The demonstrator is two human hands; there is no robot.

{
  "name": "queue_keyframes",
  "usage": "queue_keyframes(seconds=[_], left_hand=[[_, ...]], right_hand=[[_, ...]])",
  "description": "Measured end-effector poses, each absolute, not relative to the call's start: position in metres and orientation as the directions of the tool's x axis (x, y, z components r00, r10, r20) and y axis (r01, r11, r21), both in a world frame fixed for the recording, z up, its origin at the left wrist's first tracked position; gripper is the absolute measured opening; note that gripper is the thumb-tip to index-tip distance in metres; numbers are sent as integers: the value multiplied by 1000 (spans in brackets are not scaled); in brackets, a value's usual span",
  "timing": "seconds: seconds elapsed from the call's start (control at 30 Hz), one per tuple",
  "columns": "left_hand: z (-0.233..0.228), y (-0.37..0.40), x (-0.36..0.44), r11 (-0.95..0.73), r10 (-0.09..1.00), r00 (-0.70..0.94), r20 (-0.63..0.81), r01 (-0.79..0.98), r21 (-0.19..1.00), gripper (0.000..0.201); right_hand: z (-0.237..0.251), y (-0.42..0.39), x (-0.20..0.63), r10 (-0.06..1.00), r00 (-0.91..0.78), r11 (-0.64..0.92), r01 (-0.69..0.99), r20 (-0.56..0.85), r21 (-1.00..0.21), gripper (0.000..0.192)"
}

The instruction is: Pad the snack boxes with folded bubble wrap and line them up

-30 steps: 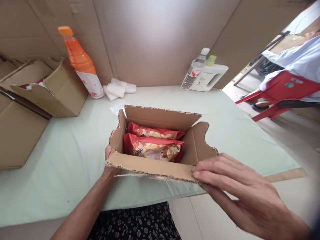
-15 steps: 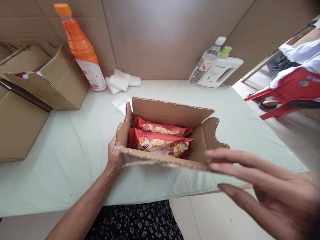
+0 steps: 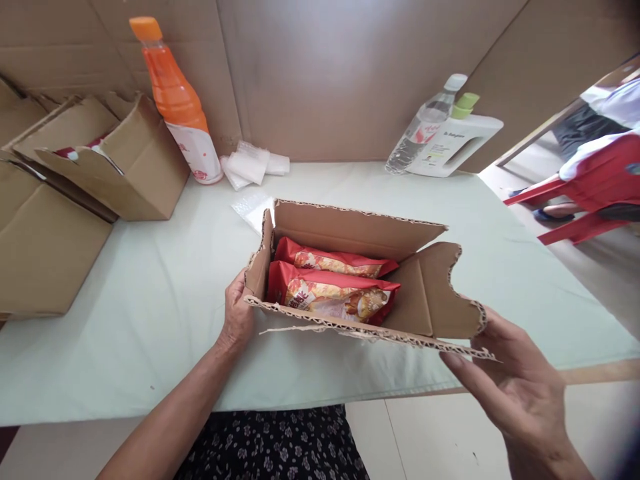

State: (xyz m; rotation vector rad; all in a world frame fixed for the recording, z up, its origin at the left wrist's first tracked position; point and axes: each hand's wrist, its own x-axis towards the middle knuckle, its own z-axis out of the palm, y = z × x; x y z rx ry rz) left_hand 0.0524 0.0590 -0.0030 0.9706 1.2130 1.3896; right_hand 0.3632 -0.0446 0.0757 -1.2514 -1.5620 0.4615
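Here's the open carton (image 3: 353, 230) on the desk (image 3: 165, 327), two red packets (image 3: 330, 287) lying inside it. Left hand (image 3: 238, 312) supports the carton's left end, grip part-hidden, can't tell how tight; right hand (image 3: 515, 380) sits spread around its near right corner. Looks like flap-handling; the next move calls for steady support.

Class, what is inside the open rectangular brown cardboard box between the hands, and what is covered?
The brown cardboard box holds a long red plastic-looking packet, partly covering a similar packet behind it; what lies beneath them cannot be seen.
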Motion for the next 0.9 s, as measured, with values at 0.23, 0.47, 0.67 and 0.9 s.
queue_keyframes(seconds=[0.23,0.47,0.67,0.9], left_hand=[[-2,58,53,-45,983,-186,0,-238,970,41],[8,56,51,13,990,-136,-34,-153,988,26],[11,53,53,49,999,-23,-50,-38,998,28],[15,51,58,89,996,26,-89,32,996,31]], right_hand=[[103,-32,351,798,-69,493,646,598,-583,68],[118,-14,351,792,-247,471,828,558,-303,12],[115,2,373,733,-138,404,876,666,-263,4],[99,27,413,656,16,304,910,755,-283,5]])
